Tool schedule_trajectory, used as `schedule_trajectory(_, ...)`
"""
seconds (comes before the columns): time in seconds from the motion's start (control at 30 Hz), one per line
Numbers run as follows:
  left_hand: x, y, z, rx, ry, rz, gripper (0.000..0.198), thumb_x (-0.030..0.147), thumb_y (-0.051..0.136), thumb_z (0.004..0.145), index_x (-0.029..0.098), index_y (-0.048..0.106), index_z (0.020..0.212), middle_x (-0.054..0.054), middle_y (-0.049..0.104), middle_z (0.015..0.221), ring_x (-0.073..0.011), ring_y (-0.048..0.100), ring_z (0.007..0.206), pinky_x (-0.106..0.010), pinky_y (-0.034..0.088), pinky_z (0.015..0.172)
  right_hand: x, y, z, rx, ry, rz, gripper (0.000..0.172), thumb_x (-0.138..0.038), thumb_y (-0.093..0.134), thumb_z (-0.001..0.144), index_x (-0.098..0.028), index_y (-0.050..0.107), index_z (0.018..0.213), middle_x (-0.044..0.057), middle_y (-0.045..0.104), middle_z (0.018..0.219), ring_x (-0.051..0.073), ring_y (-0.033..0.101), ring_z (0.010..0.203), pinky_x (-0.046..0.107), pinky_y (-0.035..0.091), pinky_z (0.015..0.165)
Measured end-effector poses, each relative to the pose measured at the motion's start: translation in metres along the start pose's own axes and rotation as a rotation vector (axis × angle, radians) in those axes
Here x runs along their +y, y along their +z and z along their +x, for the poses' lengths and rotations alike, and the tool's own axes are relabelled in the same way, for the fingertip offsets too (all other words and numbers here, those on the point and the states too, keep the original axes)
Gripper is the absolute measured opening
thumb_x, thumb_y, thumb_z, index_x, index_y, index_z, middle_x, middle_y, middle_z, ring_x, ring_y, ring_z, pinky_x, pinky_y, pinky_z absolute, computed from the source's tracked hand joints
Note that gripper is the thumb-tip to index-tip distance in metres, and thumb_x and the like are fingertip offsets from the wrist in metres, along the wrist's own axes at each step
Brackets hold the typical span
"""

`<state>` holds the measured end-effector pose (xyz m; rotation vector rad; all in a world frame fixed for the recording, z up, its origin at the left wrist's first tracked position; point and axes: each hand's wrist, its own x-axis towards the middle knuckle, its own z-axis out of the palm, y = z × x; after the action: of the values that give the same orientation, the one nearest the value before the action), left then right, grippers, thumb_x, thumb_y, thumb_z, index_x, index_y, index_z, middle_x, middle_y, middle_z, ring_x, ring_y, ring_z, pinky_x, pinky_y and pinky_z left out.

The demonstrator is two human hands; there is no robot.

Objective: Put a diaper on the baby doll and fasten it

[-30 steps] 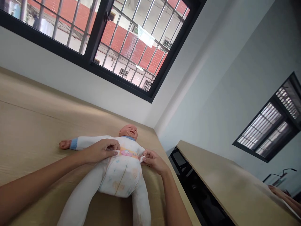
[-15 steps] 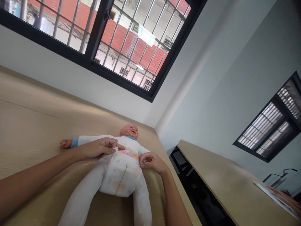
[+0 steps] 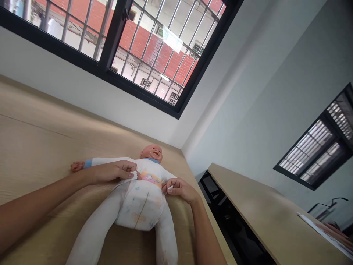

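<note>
Baby doll (image 3: 150,165) flat on its back on the pale wood table (image 3: 33,121), diaper (image 3: 140,206) on it; left hand (image 3: 114,172) pinches the left tab (image 3: 132,176), right hand (image 3: 179,190) pinches the other tab (image 3: 170,189); neither tab looks fastened down yet.

We watch the left hand (image 3: 113,172) draw the diaper's side tab (image 3: 131,177) back toward nine o'clock, baring more of the pink-printed waistband (image 3: 150,179) than moments earlier.
</note>
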<state>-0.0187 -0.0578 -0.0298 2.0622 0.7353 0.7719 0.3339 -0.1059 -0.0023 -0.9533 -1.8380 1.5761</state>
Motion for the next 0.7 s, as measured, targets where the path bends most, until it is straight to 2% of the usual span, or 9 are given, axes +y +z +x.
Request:
schedule_trajectory(0.13,0.006,-0.006,-0.005,-0.096,-0.024,-0.090,0.040,0.057,0.058,0.090,0.024,0.043,0.073,-0.002,0.056,0.074,-0.0195,0.050,0.066,-0.032,0.044,0.061,-0.001,0.003,0.001,0.028,-0.011,-0.023,0.043,-0.053,0.092,0.076,-0.018,0.068,0.083,0.006,0.076,0.091,0.020,0.066,0.095,0.036,0.046,0.097)
schedule_trajectory(0.37,0.009,-0.010,-0.005,-0.104,-0.101,-0.223,0.043,0.056,0.070,0.089,0.023,0.044,0.077,0.002,0.048,0.073,-0.0158,0.039,0.067,-0.028,0.033,0.060,-0.003,0.005,0.004,0.020,0.012,-0.098,0.049,-0.060,0.091,0.074,-0.018,0.066,0.082,0.000,0.068,0.077,0.015,0.058,0.073,0.031,0.044,0.077)
schedule_trajectory(0.47,0.001,-0.014,-0.004,-0.103,-0.078,-0.189,0.041,0.055,0.071,0.091,0.022,0.050,0.081,0.003,0.053,0.073,-0.0150,0.041,0.067,-0.027,0.030,0.061,-0.003,0.004,0.004,0.030,0.019,-0.142,0.050,-0.061,0.091,0.074,-0.018,0.065,0.079,-0.003,0.062,0.073,0.012,0.053,0.067,0.029,0.040,0.071)
schedule_trajectory(0.57,-0.013,-0.017,-0.004,-0.119,-0.117,-0.130,0.040,0.056,0.071,0.091,0.023,0.051,0.081,0.004,0.054,0.068,-0.0155,0.045,0.064,-0.027,0.030,0.060,0.000,0.000,0.004,0.022,0.070,-0.201,0.050,-0.062,0.089,0.075,-0.018,0.065,0.079,-0.004,0.060,0.071,0.011,0.049,0.062,0.027,0.036,0.065)
schedule_trajectory(0.7,-0.026,-0.016,-0.003,-0.105,-0.181,0.045,0.047,0.061,0.063,0.094,0.024,0.046,0.072,0.005,0.040,0.058,-0.0145,0.031,0.054,-0.030,0.020,0.056,0.009,-0.005,0.006,0.005,0.166,-0.251,0.051,-0.063,0.088,0.074,-0.018,0.063,0.076,-0.004,0.062,0.066,0.011,0.050,0.060,0.027,0.036,0.062)
